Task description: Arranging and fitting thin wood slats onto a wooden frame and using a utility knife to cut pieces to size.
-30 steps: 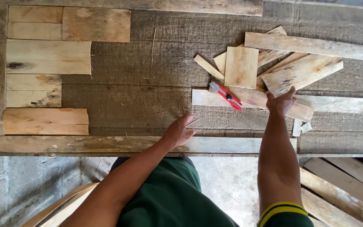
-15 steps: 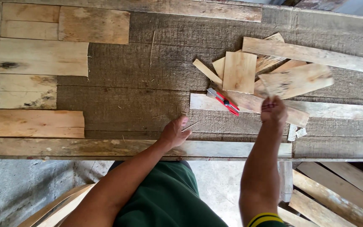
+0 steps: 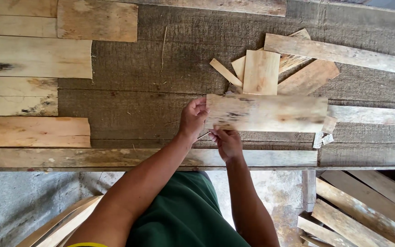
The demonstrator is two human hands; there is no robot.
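Rough dark workbench (image 3: 161, 59) fills the head view, and both hands have a pale plank (image 3: 267, 113) lifted level just below the scrap pile (image 3: 270, 64): left hand (image 3: 193, 120) fingers curled round its end, right hand (image 3: 226, 141) pinching the lower edge. Looks like the pick-and-check step to me, so next it probably needs carrying left toward the laid boards (image 3: 40, 57) and squaring up against them.

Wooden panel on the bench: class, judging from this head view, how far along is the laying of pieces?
Done: several flat pieces lie edge to edge along the left of the dark panel. In hand: the left hand and right hand hold one pale board above it. Left: most of the panel is bare, and a loose pile of offcuts lies at the right.
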